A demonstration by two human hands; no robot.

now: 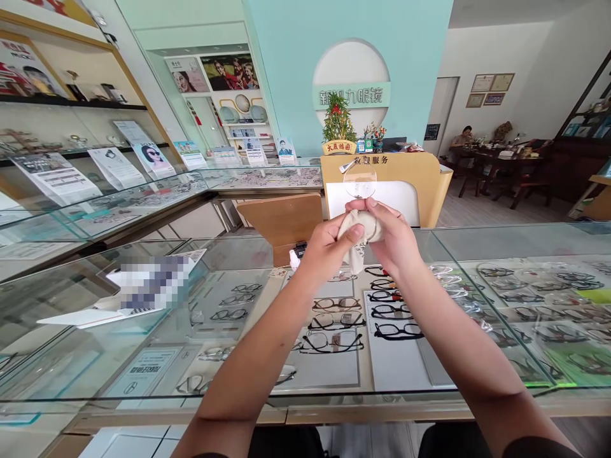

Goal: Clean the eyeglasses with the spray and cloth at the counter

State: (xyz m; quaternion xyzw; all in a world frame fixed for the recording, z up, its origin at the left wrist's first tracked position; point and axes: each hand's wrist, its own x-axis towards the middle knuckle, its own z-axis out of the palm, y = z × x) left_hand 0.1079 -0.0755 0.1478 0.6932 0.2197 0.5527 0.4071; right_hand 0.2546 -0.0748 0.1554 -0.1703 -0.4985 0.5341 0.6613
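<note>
A pair of round, thin-rimmed eyeglasses is held up on end over the glass counter, one clear lens standing above my fingers. Around the lower lens lies a beige cloth with dark print, its end hanging down. My left hand is closed on the cloth, thumb pressed against it over the lower lens. On the other side my right hand grips the eyeglasses and the cloth's edge, thumb and fingers near the middle of the frame. The cloth and fingers hide much of the lower lens.
Beneath my arms is a glass display counter with rows of eyeglass frames inside. An open white booklet lies on its left. Beyond stand a brown chair-like panel and a wooden reception desk. A person sits far right.
</note>
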